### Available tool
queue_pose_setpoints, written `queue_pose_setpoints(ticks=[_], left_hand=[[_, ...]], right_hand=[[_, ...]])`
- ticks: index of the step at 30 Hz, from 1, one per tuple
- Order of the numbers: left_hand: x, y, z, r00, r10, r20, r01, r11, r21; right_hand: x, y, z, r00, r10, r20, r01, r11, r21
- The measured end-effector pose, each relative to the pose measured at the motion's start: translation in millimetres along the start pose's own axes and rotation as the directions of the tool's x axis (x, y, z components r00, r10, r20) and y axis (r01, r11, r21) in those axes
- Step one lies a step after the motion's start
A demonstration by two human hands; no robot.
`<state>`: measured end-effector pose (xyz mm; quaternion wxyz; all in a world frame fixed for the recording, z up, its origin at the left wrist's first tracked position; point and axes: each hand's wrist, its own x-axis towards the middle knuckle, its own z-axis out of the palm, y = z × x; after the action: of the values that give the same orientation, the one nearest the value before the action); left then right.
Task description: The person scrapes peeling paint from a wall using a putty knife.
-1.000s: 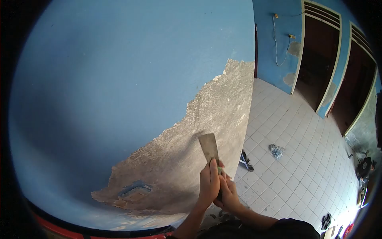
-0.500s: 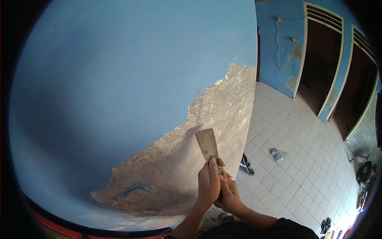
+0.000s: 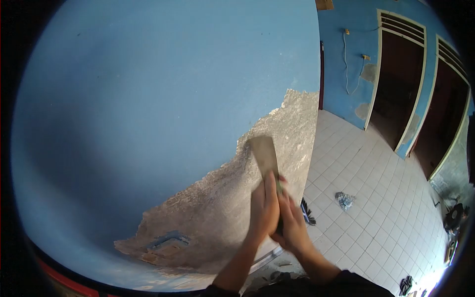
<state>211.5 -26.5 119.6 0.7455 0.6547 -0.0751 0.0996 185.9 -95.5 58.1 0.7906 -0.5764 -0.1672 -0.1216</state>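
Observation:
My left hand (image 3: pixel 264 213) and my right hand (image 3: pixel 293 225) are both closed round the handle of a scraper (image 3: pixel 264 152) with a wide flat metal blade. The blade points up, its tip close to the border where blue paint meets the bare patch; whether it touches cannot be made out. Most of the handle is hidden by my fingers. Behind the hands spreads the bare grey-brown patch (image 3: pixel 213 213) of the wall, with a ragged edge. Above it the blue paint (image 3: pixel 163 99) is intact. A small piece of blue paint (image 3: pixel 170 237) remains low within the patch.
To the right lies a white tiled floor (image 3: pixel 356 232) with a crumpled silvery heap (image 3: pixel 345 200). A dark-bristled brush or broom (image 3: pixel 308 213) sits by the wall's edge. Two dark doorways (image 3: pixel 398 84) and a hanging white cable (image 3: pixel 346 64) are farther back. Dark cloth (image 3: pixel 405 284) lies lower right.
Both hands have moved upward with the scraper, bringing its blade nearer the paint edge. The whole view has shifted slightly, so the wall and floor appear lower.

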Motion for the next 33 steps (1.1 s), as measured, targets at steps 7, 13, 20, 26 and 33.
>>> queue_pose_setpoints(ticks=[7,13,20,26,33], left_hand=[[2,-9,4,0.998,0.045,0.042,-0.045,0.999,0.0],[-19,-20,-8,0.991,0.013,-0.133,0.006,0.99,0.141],[-14,4,0,0.998,0.05,-0.031,-0.049,0.998,0.034],[-5,0,-4,0.995,0.089,-0.051,-0.085,0.994,0.072],[6,13,12,0.997,0.081,0.017,-0.082,0.995,0.056]], right_hand=[[7,-9,-3,0.967,0.248,0.056,-0.254,0.93,0.267],[-6,-1,1,0.967,0.221,0.126,-0.238,0.961,0.141],[1,-15,5,0.943,0.303,0.138,-0.33,0.905,0.268],[10,-11,7,0.996,0.044,0.081,-0.044,0.999,0.005],[22,-29,-4,0.949,0.153,0.275,-0.269,0.848,0.457]])
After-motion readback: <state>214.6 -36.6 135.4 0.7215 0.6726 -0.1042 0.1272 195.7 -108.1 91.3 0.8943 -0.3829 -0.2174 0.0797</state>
